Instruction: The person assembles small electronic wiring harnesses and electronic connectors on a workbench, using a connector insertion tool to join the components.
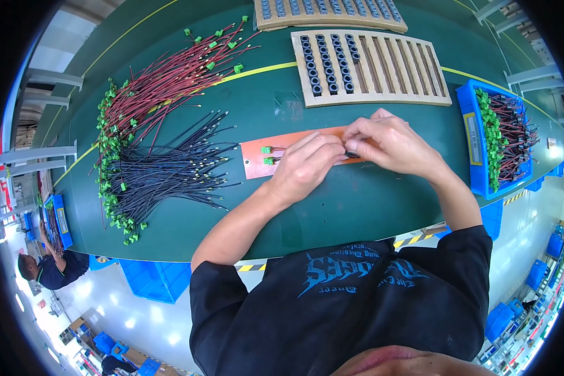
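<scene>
Both my hands meet over an orange board (254,166) lying on the green table. My right hand (395,144) is closed in a pinch on a small black part (351,154), its exact kind not clear. Fingers bent together, my left hand (307,166) touches the same spot from the other side; what it grips is hidden. At the board's left end lie two green connectors, an upper connector (267,150) and a lower connector (269,161), with short wires running under my left hand.
Left of the board lie bundles of red wires (163,84) and black wires (169,166) with green connectors. Beyond stands a slotted wooden tray (373,97) partly filled with black round parts, and another tray (332,22). A blue bin (479,163) of wired connectors sits right.
</scene>
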Available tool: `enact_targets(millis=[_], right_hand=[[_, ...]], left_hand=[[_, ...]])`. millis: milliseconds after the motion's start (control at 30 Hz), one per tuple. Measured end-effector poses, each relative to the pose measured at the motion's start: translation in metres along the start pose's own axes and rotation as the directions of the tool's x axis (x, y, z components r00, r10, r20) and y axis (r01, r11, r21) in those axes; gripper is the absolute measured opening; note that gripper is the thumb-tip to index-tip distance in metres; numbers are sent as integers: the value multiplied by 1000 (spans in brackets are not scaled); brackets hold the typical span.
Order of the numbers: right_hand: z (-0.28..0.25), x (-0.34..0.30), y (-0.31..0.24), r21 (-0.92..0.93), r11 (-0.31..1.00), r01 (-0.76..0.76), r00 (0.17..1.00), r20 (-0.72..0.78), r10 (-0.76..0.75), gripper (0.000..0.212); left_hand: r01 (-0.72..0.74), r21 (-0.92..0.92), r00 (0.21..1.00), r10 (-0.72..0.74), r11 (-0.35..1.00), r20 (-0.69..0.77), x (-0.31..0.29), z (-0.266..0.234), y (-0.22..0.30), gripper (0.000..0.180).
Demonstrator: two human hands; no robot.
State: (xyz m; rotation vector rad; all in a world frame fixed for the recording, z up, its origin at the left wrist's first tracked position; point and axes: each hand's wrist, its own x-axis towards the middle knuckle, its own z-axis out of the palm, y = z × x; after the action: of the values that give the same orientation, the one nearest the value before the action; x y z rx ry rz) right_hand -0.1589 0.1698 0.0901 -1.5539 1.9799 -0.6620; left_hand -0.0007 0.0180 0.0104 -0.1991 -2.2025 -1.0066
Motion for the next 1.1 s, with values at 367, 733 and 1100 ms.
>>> enact_targets(millis=[367,733,1100], right_hand=[[7,12,-11,-469,840,273,962,118,-247,22],[-4,21,5,-477,709,519,855,280,-437,32],[-42,-12,48,-549,783,293,935,-8,-356,14]], left_hand=[[413,-384,910,-361,826,203,-13,-8,-4,35],[211,-199,969,-179,957,169,-11,-9,-13,36],[439,-64,843,-387,896,374,1,-14,5,48]])
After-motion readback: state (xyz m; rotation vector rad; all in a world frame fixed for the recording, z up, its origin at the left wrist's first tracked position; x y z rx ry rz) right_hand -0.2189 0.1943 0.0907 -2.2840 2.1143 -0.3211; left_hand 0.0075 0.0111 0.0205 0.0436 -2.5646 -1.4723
